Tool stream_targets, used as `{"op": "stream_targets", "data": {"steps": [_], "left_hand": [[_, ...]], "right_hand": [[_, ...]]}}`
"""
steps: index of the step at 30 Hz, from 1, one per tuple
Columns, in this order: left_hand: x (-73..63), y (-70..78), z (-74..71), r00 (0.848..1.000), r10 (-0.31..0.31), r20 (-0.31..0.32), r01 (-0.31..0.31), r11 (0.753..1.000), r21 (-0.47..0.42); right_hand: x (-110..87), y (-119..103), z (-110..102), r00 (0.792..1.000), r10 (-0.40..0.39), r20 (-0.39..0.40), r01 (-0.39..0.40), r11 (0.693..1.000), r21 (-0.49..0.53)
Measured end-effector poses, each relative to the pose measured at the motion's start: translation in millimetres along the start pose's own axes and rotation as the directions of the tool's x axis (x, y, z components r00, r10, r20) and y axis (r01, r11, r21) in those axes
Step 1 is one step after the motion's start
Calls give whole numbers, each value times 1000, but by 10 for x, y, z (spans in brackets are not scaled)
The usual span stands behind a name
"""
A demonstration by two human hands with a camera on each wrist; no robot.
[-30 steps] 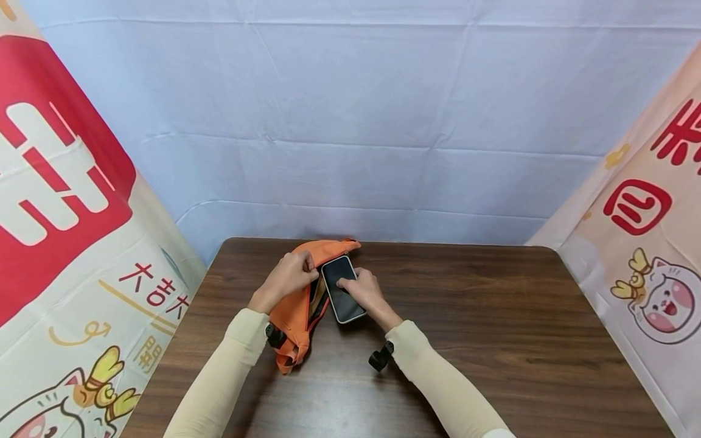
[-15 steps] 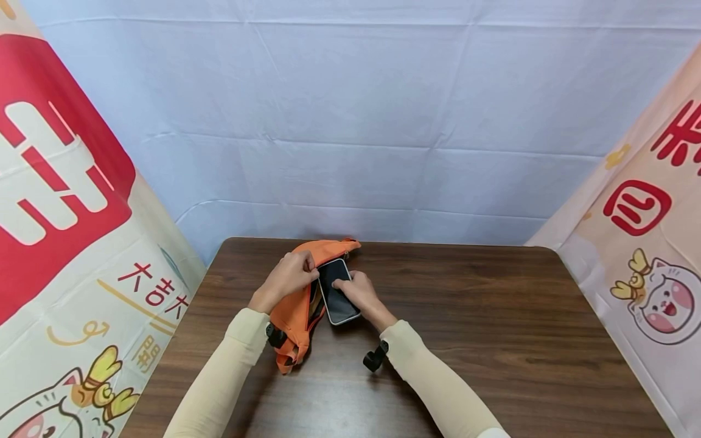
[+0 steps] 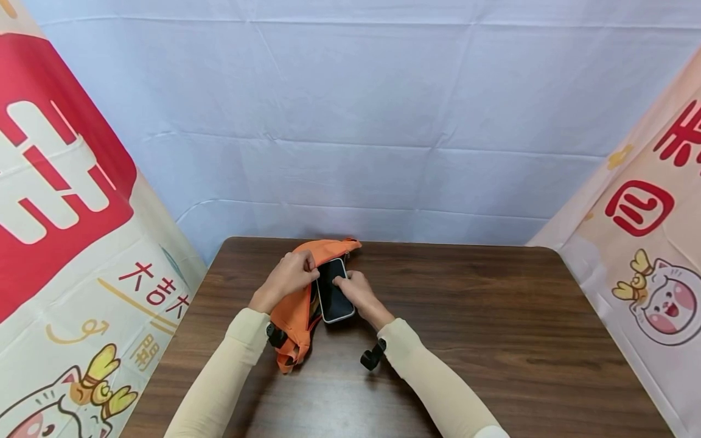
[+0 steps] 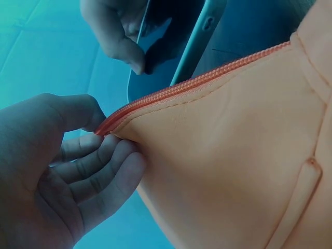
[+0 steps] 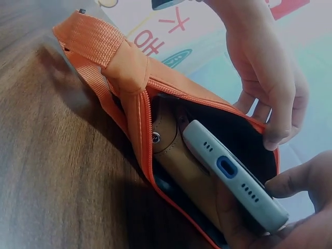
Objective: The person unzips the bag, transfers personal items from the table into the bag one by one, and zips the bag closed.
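An orange zippered waist bag (image 3: pixel 292 313) lies at the table's back left, its zip open. My left hand (image 3: pixel 289 277) pinches the zip edge between thumb and fingers, as the left wrist view shows, and pulls the mouth wide. My right hand (image 3: pixel 358 292) holds a smartphone (image 3: pixel 334 298) with a pale case, thumb on its dark screen. In the right wrist view the phone (image 5: pixel 236 176) enters the bag's opening, charging port end outward. Beside it inside the bag sits a tan leather item with a metal snap (image 5: pixel 179 161), partly hidden.
The dark wood table (image 3: pixel 482 322) extends to the right and front. A pale cloth backdrop (image 3: pixel 350 121) hangs behind its back edge, with printed banners on both sides. An orange webbing strap (image 5: pixel 93 41) hangs from the bag's end.
My right hand has moved left with the phone, bringing it over the bag's opening and covering more of it. My left hand stays in place on the bag's edge.
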State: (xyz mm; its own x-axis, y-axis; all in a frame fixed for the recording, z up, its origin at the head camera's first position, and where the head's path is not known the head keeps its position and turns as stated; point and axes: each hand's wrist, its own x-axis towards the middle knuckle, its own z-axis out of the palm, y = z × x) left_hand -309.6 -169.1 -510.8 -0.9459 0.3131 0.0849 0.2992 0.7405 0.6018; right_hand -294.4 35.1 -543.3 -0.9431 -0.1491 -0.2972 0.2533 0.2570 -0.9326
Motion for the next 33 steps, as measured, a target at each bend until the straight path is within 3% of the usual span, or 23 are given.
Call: {"op": "stream_targets", "data": {"steps": [18, 33], "left_hand": [[-5, -2, 14, 1000, 10, -5, -10, 1000, -7], [9, -20, 21, 1000, 1, -1, -1, 1000, -3]], "right_hand": [[71, 22, 11, 1000, 21, 1, -21, 998, 64], [100, -27, -3, 994, 32, 100, -54, 974, 221]]}}
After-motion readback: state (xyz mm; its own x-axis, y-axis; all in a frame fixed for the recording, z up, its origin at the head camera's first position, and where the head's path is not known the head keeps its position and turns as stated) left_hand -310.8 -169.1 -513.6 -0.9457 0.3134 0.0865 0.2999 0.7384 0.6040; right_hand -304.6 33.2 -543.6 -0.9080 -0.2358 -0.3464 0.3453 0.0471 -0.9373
